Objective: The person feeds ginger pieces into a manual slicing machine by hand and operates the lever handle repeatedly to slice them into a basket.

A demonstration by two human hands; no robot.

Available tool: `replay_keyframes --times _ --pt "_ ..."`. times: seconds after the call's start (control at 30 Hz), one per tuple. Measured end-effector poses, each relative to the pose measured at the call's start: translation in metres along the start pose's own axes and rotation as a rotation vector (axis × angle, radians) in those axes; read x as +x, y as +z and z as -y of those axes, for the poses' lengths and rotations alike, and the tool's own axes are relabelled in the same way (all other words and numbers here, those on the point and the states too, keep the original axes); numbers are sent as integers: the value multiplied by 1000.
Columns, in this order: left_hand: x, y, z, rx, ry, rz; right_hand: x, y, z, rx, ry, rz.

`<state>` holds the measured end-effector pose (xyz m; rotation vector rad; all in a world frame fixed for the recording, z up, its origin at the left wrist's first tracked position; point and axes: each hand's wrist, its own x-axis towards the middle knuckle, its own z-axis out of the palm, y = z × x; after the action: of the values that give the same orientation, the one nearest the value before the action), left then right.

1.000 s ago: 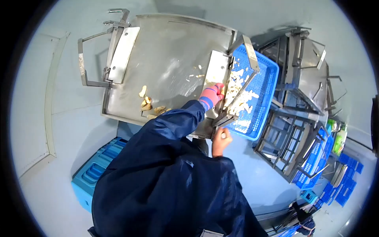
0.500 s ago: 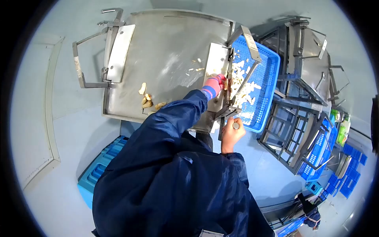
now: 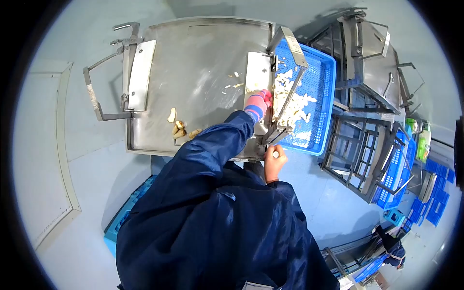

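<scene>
Right hand (image 3: 273, 167), clenched on a handle (image 3: 276, 154), had moved nearer the metal tray (image 3: 203, 63), apparently mid-stroke, while the gloved left hand (image 3: 257, 104), grip unclear, overlay a white plate (image 3: 256, 72).

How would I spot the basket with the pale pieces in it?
Find the wide metal table near the top of the picture. Just past its right-hand edge, beside the gloved left hand, sits a blue basket. Unlike the other basket farther right, it shows pale pieces strewn over its bottom.
</scene>
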<state>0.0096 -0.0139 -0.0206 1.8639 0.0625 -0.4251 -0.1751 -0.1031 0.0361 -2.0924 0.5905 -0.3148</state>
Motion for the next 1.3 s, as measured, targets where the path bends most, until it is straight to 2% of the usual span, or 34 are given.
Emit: replay_keyframes --times 0.13,0.17,0.23,0.33,0.4,0.43,0.47,0.5,0.53,0.57,0.6,0.63,0.67,0.73,0.77,0.8,0.83,0.87,0.9,0.93,0.97,1.0,1.1,1.13,1.17,1.2,1.27,1.3 --pt "6 7 14 152 126 -45 18 -21 71 3 41 -57" --pt "5 8 13 278 180 -80 23 -24 87 -24 -8 -76" --pt "-3 4 1 313 131 -109 19 -21 85 -67 -63 -111" --pt "-6 4 -12 271 28 -115 2 1 13 -95 -114 -83" --pt "-7 8 -20 289 -46 -131 0 -2 16 -68 -44 -36" --pt "-4 15 -21 214 -38 -212 0 -4 18 -69 -46 -43" --pt "-1 21 -22 232 -186 -109 0 -8 20 -66 -45 -42" --pt "3 23 -21 60 -284 -57 2 -8 24 -51 -49 -30" --pt "7 34 -9 85 -211 -201 3 -10 36 -1 -70 -43" --pt "14 43 -1 -84 -222 -222 2 -10 31 6 -4 5" --pt "12 42 -2 -274 -45 -167 2 -7 29 100 6 -3" --pt "-22 14 -51 -246 47 -102 3 -7 26 88 35 9" --pt "-35 0 -60 -127 154 -39 2 -6 24 73 61 15" --pt "-70 -59 -93 49 119 5 3 -3 23 86 61 3" --pt "-73 -79 -56 -136 119 -50 2 -5 21 89 65 -7" --pt "-78 -112 -28 311 277 -232 1 -5 20 81 49 -15" --pt "-94 -150 -20 558 226 -379 3 -4 19 77 30 -24" --pt "-103 -187 20 887 155 -431 3 -3 18 72 13 -32" --pt "-120 -219 4 908 -154 -404 2 -4 22 86 26 -31" --pt "-125 -245 48 1022 -220 -334 3 -5 31 98 37 -31" --pt "-132 -262 102 997 -173 -427 3 -6 37 107 42 -32" --pt "-125 -262 133 957 -109 -517 4 -6 40 60 -90 -90" --pt "-94 -213 33 276 -148 -326 6 -9 35 22 -34 -37" --pt "-75 -186 19 219 -124 -205 6 -13 39 45 -4 -20" --pt "-60 -148 10 50 -10 -123 9 -14 43 69 23 -5" --pt "-50 -112 -12 -14 0 -19 11 -16 48 97 51 10" --pt "-27 -52 -22 118 -33 100 15 -19 58 95 71 29" --pt "-17 -22 -10 86 -16 27 17 -20 60 91 60 32"
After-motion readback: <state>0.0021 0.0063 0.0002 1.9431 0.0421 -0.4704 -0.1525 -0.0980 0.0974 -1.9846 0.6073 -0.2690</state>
